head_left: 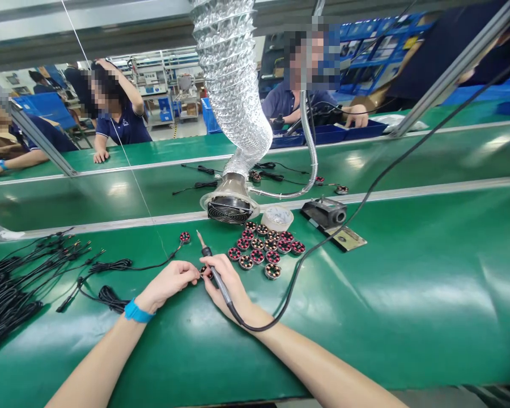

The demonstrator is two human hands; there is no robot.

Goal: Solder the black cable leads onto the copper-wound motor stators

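Observation:
My left hand (174,281), with a blue band at the wrist, is closed in a pinch at the left edge of a small round motor stator (203,272). My right hand (228,283) is wrapped round a soldering iron (221,288), its tip pointing up and away from me. Fingers of that same hand also touch the stator from the right, covering much of it. Whether a fine wire lies in my left fingertips is too small to tell. Just beyond, another stator (185,237) sits joined to a black cable (148,267).
Several red and copper stators (257,243) stand grouped right of centre, by a tape roll (277,217). A soldering iron stand (325,213) is farther right. Above hangs a fume extractor hood (229,207). Black cables (8,306) pile up at left. Co-workers sit across the bench.

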